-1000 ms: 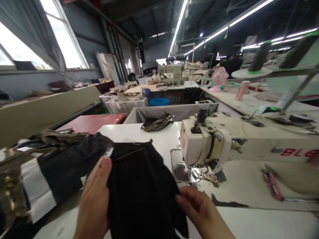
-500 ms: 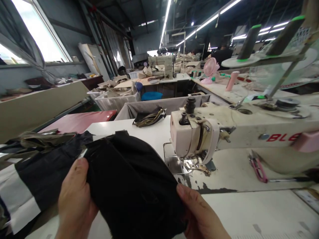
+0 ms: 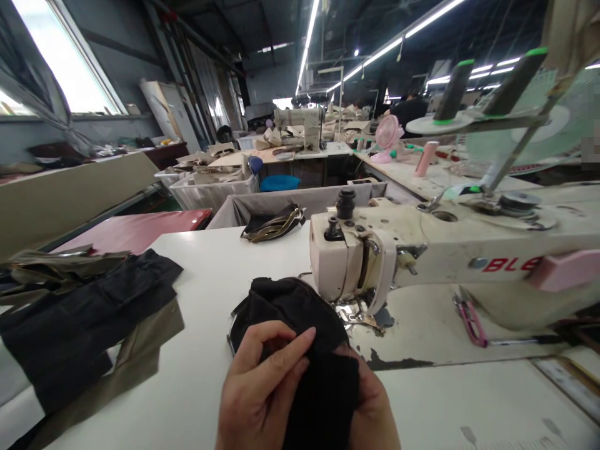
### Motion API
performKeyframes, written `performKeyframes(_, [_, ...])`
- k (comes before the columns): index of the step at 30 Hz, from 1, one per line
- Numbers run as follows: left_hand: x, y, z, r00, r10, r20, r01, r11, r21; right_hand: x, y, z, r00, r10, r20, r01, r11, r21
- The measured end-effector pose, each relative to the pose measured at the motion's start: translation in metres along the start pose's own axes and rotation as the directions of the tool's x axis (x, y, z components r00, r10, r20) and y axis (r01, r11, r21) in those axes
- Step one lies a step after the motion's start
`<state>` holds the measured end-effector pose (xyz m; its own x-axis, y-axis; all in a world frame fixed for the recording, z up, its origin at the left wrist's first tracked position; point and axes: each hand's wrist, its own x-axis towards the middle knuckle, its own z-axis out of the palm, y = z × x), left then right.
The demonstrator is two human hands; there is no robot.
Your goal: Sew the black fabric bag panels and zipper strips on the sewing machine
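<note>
A piece of black fabric (image 3: 285, 300) is bunched up in front of me, just left of the sewing machine's presser foot (image 3: 359, 315). My left hand (image 3: 262, 387) lies over its near side, thumb and fingers pinching the cloth. Around the right edge of the same fabric my right hand (image 3: 375, 400) is closed, its fingertips partly hidden behind the cloth. The white sewing machine (image 3: 342, 256) stands beyond and to the right of both hands.
Black and olive fabric pieces (image 3: 94, 312) lie piled at the left. A zippered bundle (image 3: 274, 225) rests at the table's far edge. Pink-handled snips (image 3: 471, 322) sit on the machine bed. Behind are a grey cloth-lined bin (image 3: 229, 209), a blue chair (image 3: 280, 182) and a pink fan (image 3: 388, 134).
My left hand has moved right, from the fabric's left edge onto its middle. The fabric, spread between both hands before, is now folded and bunched. The view has shifted slightly.
</note>
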<state>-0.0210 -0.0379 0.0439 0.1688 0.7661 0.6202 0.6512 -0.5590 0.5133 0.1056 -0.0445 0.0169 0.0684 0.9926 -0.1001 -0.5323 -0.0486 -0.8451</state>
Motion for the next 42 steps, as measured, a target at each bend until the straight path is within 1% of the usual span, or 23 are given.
performKeyframes(2, [0.0,-0.002,-0.001,0.999,-0.003,-0.035,0.002,1.0,-0.022,0.0,0.001,0.002,0.988,-0.153,0.011,0.153,0.978,-0.144])
performKeyframes(4, [0.001,0.0,-0.004,0.998,0.008,-0.06,-0.01,0.999,-0.037,0.003,-0.001,0.0,0.944,-0.32,0.081,0.33,0.901,-0.281])
performKeyframes(7, [0.007,0.004,-0.011,0.996,0.067,-0.06,-0.069,0.997,-0.026,0.01,-0.008,-0.006,0.816,-0.503,0.285,0.577,0.691,-0.436])
performKeyframes(10, [0.014,0.006,-0.017,0.983,0.181,-0.038,-0.178,0.982,0.057,0.016,-0.015,-0.009,0.676,-0.565,0.472,0.734,0.464,-0.496])
performKeyframes(11, [0.015,0.006,-0.019,0.976,0.216,-0.037,-0.213,0.974,0.08,0.016,-0.015,-0.008,0.651,-0.577,0.494,0.755,0.419,-0.505])
performKeyframes(13, [0.014,0.005,-0.021,0.973,0.22,-0.067,-0.211,0.971,0.116,0.014,-0.015,-0.006,0.653,-0.599,0.464,0.748,0.414,-0.519])
performKeyframes(14, [0.012,0.004,-0.022,0.979,0.172,-0.106,-0.157,0.978,0.134,0.013,-0.014,-0.004,0.672,-0.606,0.426,0.729,0.44,-0.525])
performKeyframes(16, [0.009,0.004,-0.022,0.967,-0.013,-0.254,0.056,0.985,0.164,0.009,-0.013,0.001,0.711,-0.611,0.349,0.683,0.481,-0.549])
performKeyframes(18, [0.008,0.006,-0.019,0.886,-0.233,-0.401,0.294,0.951,0.097,0.008,-0.013,0.007,0.704,-0.637,0.314,0.674,0.461,-0.578])
performKeyframes(20, [0.01,0.01,-0.015,0.818,-0.358,-0.45,0.393,0.92,-0.019,0.01,-0.015,0.014,0.653,-0.69,0.311,0.718,0.434,-0.544])
performKeyframes(21, [0.011,0.012,-0.013,0.808,-0.375,-0.454,0.399,0.916,-0.046,0.012,-0.017,0.018,0.625,-0.716,0.311,0.749,0.438,-0.496])
performKeyframes(24, [0.013,0.012,-0.011,0.811,-0.283,-0.512,0.365,0.929,0.066,0.018,-0.02,0.024,0.534,-0.786,0.313,0.82,0.39,-0.42])
performKeyframes(27, [0.009,0.003,-0.018,0.868,-0.198,-0.455,0.287,0.948,0.136,0.023,-0.017,0.021,0.458,-0.805,0.378,0.828,0.231,-0.51])
performKeyframes(29, [0.006,-0.002,-0.025,0.904,-0.211,-0.373,0.26,0.962,0.087,0.024,-0.013,0.017,0.425,-0.784,0.453,0.86,0.194,-0.471])
performKeyframes(31, [0.002,-0.004,-0.031,0.897,-0.274,-0.348,0.294,0.956,0.006,0.024,-0.01,0.014,0.378,-0.784,0.492,0.899,0.185,-0.396])
performKeyframes(32, [0.0,-0.004,-0.033,0.882,-0.332,-0.336,0.335,0.941,-0.052,0.023,-0.01,0.013,0.379,-0.787,0.487,0.901,0.193,-0.39])
performKeyframes(33, [-0.001,-0.003,-0.035,0.865,-0.395,-0.31,0.377,0.919,-0.118,0.022,-0.01,0.012,0.412,-0.785,0.462,0.883,0.219,-0.415])
performKeyframes(34, [-0.003,-0.002,-0.036,0.852,-0.452,-0.264,0.416,0.891,-0.183,0.02,-0.012,0.011,0.479,-0.768,0.426,0.844,0.27,-0.463])
performKeyframes(36, [-0.008,0.0,-0.037,0.842,-0.522,-0.135,0.475,0.837,-0.273,0.014,-0.016,0.009,0.655,-0.661,0.366,0.722,0.404,-0.562])
performKeyframes(37, [-0.011,0.0,-0.037,0.839,-0.537,-0.084,0.494,0.817,-0.297,0.011,-0.018,0.007,0.723,-0.59,0.36,0.666,0.455,-0.591])
performKeyframes(38, [-0.014,0.0,-0.037,0.834,-0.548,-0.056,0.507,0.803,-0.312,0.009,-0.02,0.006,0.764,-0.529,0.37,0.631,0.49,-0.602])
performKeyframes(39, [-0.017,0.0,-0.037,0.83,-0.557,-0.042,0.516,0.794,-0.32,0.007,-0.022,0.005,0.784,-0.485,0.389,0.615,0.516,-0.596])
performKeyframes(42, [-0.023,0.0,-0.036,0.821,-0.567,-0.071,0.519,0.792,-0.322,0.006,-0.026,0.0,0.788,-0.436,0.435,0.616,0.566,-0.547])
